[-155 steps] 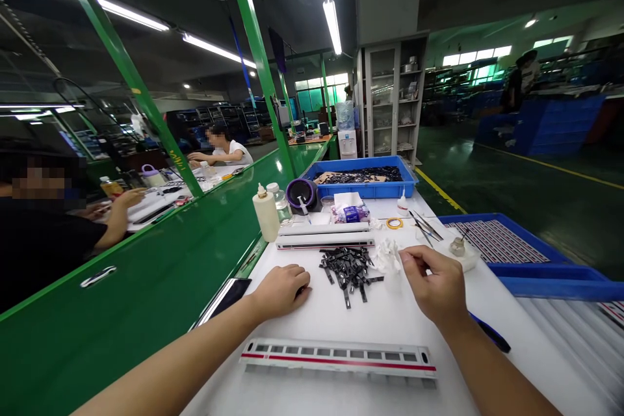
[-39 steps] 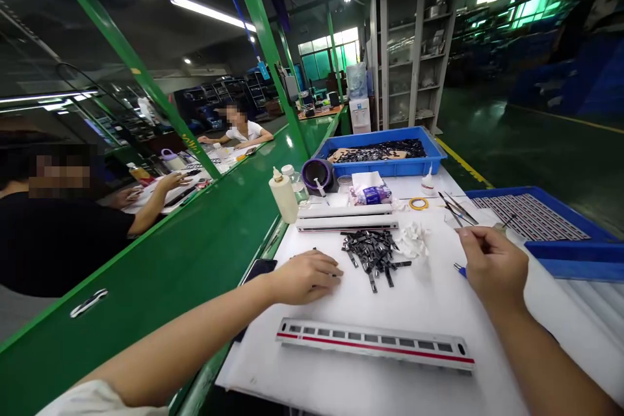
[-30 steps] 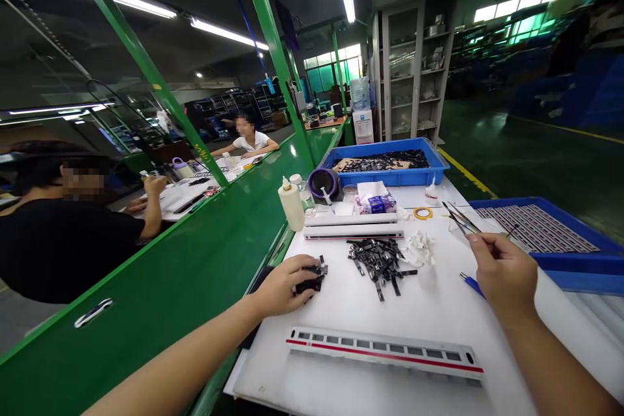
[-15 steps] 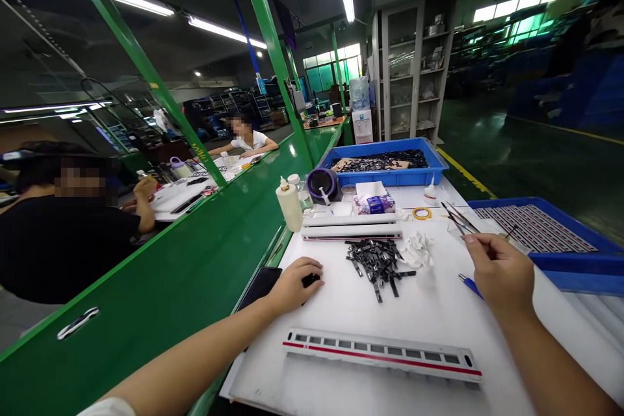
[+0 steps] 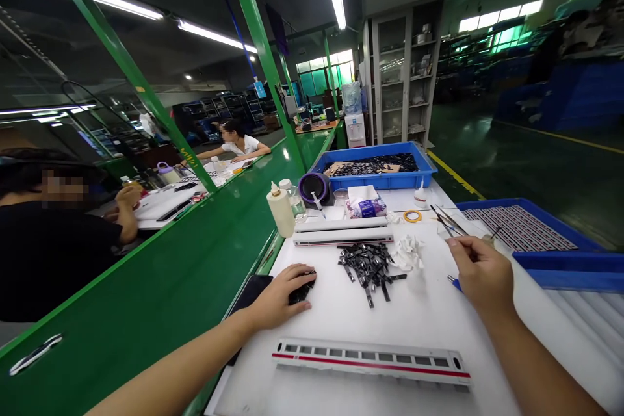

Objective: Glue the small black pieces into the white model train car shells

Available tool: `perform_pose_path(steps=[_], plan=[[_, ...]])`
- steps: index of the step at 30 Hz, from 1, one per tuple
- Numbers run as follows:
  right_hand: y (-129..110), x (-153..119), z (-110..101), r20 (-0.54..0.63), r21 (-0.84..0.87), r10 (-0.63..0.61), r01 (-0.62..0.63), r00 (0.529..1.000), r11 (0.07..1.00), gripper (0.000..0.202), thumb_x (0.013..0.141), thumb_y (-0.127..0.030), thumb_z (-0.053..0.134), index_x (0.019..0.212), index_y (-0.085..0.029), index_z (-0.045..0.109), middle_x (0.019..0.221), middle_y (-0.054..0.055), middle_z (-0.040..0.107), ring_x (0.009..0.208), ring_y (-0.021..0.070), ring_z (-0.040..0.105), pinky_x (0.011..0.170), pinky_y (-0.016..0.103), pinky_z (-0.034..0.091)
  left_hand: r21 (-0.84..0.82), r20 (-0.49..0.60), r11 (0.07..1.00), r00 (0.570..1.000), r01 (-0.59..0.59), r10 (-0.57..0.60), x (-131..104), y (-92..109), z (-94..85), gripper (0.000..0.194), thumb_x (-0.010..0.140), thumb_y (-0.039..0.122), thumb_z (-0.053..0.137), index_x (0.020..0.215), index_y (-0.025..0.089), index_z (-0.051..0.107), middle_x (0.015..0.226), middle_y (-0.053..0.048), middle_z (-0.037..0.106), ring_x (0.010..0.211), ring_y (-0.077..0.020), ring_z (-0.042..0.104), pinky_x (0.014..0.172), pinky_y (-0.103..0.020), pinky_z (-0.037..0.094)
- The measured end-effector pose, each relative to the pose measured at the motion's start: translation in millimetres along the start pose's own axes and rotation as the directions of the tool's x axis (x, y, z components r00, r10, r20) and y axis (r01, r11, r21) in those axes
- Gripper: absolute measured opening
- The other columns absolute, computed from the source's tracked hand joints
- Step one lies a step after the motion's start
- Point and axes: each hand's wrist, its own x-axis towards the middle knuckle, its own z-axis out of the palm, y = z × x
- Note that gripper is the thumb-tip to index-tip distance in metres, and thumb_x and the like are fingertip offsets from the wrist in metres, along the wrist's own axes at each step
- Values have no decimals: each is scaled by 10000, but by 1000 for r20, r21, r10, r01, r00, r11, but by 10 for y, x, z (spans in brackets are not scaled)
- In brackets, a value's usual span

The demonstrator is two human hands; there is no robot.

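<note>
My left hand (image 5: 280, 296) lies on the white worktop, its fingers spread and bent over small black pieces (image 5: 301, 292); the palm partly hides them. My right hand (image 5: 485, 276) is raised at the right with thumb and forefinger pinched together. What the pinch holds is too thin to make out against the slim pointed tools (image 5: 451, 221) behind it. Between my hands lies a heap of black strips with shiny patches (image 5: 368, 266). Nearest me is a white model train carriage side with window openings and a red stripe (image 5: 370, 361), touched by neither hand.
Crumpled tissue (image 5: 408, 253), white long shells (image 5: 341, 234), a cream bottle (image 5: 280, 211) and yellow tape (image 5: 412, 216) stand around the heap. Blue trays (image 5: 380, 181) sit behind and right. A green partition (image 5: 160, 273) borders the left; co-workers sit beyond it.
The view has shifted, so most things sit further left. My left thumb and fingers have spread apart, exposing more of the black pieces. My right hand keeps its pinch by the tools.
</note>
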Motion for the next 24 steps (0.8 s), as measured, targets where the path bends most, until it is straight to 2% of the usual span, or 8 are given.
perform_pose_path(steps=[4,7,10,15,18,24], plan=[[4,-11,14,25,10,-42,41,999,999,294,792,-453,610,767,-175,701,591,0,578,582,149,517,553,264,393,-18,-104,998,992,64,-65,78,30,101,291,925,376,565,1167,232,639,1310,-109,574,1247,-248,516,1093,-456,442],[16,-3,17,15,16,-29,29,999,999,304,790,-463,609,761,-174,698,575,-5,557,569,143,497,541,257,385,-17,-135,997,987,80,-81,118,31,130,338,935,355,546,1241,232,615,1373,-116,546,1279,-266,500,1105,-492,430],[14,2,16,16,15,-12,11,1000,1000,308,793,-467,609,769,-173,699,574,-7,546,569,142,488,536,255,383,16,-114,1000,993,19,-17,115,9,137,392,941,366,541,1322,285,585,1420,-69,535,1358,-285,433,1130,-521,399],[9,6,24,28,24,-31,30,999,999,330,791,-483,606,746,-168,693,556,-9,523,548,140,471,516,257,373,42,-167,999,986,-7,14,74,14,162,287,955,371,522,1150,237,684,1208,-89,654,1160,-247,581,1024,-442,502],[7,8,25,38,26,-37,36,999,999,332,793,-488,605,743,-171,691,553,-14,512,547,137,466,516,256,372,43,-190,999,982,-8,16,66,55,160,219,952,317,511,1031,213,687,1061,-86,660,1031,-217,606,936,-391,532],[-30,-20,-2,47,39,-54,52,997,998,317,823,-468,595,765,-171,687,581,-15,531,570,136,480,540,255,381,60,-194,998,981,-12,24,80,124,122,180,923,192,455,956,211,630,1041,-80,626,1017,-205,588,922,-376,517]])
